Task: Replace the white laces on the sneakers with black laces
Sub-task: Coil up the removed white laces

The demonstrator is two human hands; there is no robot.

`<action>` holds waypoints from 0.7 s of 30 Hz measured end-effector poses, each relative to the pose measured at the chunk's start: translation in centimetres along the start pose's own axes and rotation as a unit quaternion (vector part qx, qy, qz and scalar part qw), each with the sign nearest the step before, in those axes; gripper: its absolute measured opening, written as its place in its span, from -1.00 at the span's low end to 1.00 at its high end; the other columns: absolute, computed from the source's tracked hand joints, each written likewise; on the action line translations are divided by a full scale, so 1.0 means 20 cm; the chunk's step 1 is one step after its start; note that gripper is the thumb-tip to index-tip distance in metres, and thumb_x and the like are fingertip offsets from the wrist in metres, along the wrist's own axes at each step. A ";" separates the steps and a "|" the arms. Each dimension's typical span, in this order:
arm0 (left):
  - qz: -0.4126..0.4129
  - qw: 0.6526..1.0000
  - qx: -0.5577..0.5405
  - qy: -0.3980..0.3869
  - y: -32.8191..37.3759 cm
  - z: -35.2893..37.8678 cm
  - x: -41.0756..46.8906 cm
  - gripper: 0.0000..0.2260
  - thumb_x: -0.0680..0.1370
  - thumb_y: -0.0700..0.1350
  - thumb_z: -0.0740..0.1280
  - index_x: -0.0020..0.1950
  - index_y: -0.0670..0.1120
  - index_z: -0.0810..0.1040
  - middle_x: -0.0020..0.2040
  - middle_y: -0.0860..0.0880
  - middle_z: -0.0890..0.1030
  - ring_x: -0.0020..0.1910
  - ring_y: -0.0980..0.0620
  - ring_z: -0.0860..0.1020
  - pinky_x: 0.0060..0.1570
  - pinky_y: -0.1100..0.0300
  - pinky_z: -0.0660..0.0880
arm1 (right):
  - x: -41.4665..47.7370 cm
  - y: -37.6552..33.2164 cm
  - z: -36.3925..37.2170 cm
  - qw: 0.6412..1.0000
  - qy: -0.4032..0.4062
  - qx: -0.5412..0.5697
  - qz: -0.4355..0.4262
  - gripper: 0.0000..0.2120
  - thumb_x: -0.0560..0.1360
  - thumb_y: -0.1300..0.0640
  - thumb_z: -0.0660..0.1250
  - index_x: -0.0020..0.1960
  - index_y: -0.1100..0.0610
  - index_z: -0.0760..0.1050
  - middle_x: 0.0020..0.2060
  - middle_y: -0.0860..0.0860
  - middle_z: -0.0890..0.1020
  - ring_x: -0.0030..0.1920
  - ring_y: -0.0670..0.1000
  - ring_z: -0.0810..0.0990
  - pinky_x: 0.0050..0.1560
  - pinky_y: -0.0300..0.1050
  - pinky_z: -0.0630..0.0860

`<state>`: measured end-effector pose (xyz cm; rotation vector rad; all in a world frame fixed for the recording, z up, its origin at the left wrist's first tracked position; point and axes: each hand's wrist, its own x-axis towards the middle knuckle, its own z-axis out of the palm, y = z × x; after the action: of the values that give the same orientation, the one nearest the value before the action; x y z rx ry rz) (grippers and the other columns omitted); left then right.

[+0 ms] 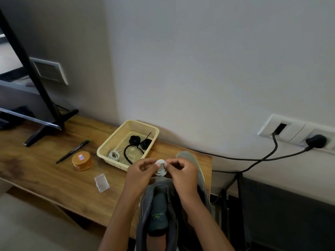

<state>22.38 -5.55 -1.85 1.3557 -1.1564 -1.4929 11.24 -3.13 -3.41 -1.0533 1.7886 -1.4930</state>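
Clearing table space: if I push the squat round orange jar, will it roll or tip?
Likely slides, not rolls: the squat round orange jar stands flat on the wooden table. Wider than tall, so tipping seems unlikely.

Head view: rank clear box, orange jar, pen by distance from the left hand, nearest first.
1. Clear box, just left of the left hand.
2. Orange jar, farther left.
3. Pen, farthest, past the jar.
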 end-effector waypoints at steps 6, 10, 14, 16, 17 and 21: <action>0.019 0.987 -0.061 0.145 -0.02 -0.10 0.08 -0.90 0.57 -0.22 0.29 -0.03 -0.04 0.56 -0.09 -0.03 0.62 -0.18 0.07 0.57 -0.15 0.14 0.51 | 0.12 -0.06 0.14 0.999 -0.038 -0.012 -0.015 -0.82 0.42 0.34 0.41 -0.24 0.09 0.60 -0.32 -0.08 0.63 -0.27 -0.11 0.60 -0.20 -0.27 0.57; -0.023 0.938 -0.231 0.259 -0.04 -0.19 0.11 -0.87 0.57 -0.22 0.28 0.07 -0.06 0.55 0.01 -0.01 0.59 -0.08 0.12 0.52 -0.09 0.22 0.44 | 0.33 -0.12 0.40 0.981 -0.117 -0.129 -0.081 -0.91 0.47 0.31 0.37 -0.16 0.17 0.61 -0.28 -0.06 0.59 -0.24 -0.09 0.55 -0.16 -0.21 0.54; -0.070 0.914 -0.301 0.263 -0.04 -0.26 0.13 -0.88 0.58 -0.19 0.27 0.07 -0.04 0.54 -0.05 0.05 0.57 -0.01 0.10 0.51 -0.01 0.18 0.42 | 0.46 -0.03 0.61 0.930 -0.231 -0.257 -0.129 -0.91 0.45 0.34 0.34 -0.11 0.25 0.62 -0.14 0.09 0.66 -0.15 0.00 0.58 -0.07 -0.06 0.55; -0.071 0.911 -0.312 0.262 -0.04 -0.28 0.14 -0.85 0.59 -0.20 0.26 0.13 -0.07 0.53 -0.06 0.07 0.57 0.06 0.08 0.51 0.06 0.16 0.42 | 0.49 0.02 0.68 0.897 -0.306 -0.297 -0.119 -0.89 0.43 0.40 0.32 -0.11 0.28 0.61 -0.13 0.13 0.66 -0.17 -0.01 0.57 -0.07 -0.04 0.56; -0.070 0.912 -0.310 0.259 -0.04 -0.28 0.14 -0.84 0.59 -0.20 0.26 0.14 -0.07 0.53 -0.05 0.07 0.57 0.06 0.09 0.52 0.04 0.17 0.43 | 0.49 0.04 0.71 0.881 -0.335 -0.315 -0.110 -0.88 0.42 0.42 0.32 -0.12 0.30 0.61 -0.14 0.13 0.65 -0.18 -0.02 0.56 -0.07 -0.04 0.57; -0.082 0.914 -0.302 0.257 -0.02 -0.26 0.13 -0.87 0.59 -0.20 0.24 0.04 -0.06 0.57 -0.01 0.01 0.62 0.01 0.10 0.55 -0.10 0.23 0.46 | 0.51 0.11 0.80 0.856 -0.362 -0.357 -0.100 -0.89 0.41 0.41 0.33 -0.17 0.27 0.61 -0.19 0.13 0.66 -0.18 0.05 0.61 -0.08 0.02 0.61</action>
<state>27.21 -8.53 -3.03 1.2975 -0.2162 -1.3292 18.71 -20.03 -8.33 -1.8897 1.6761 -0.3345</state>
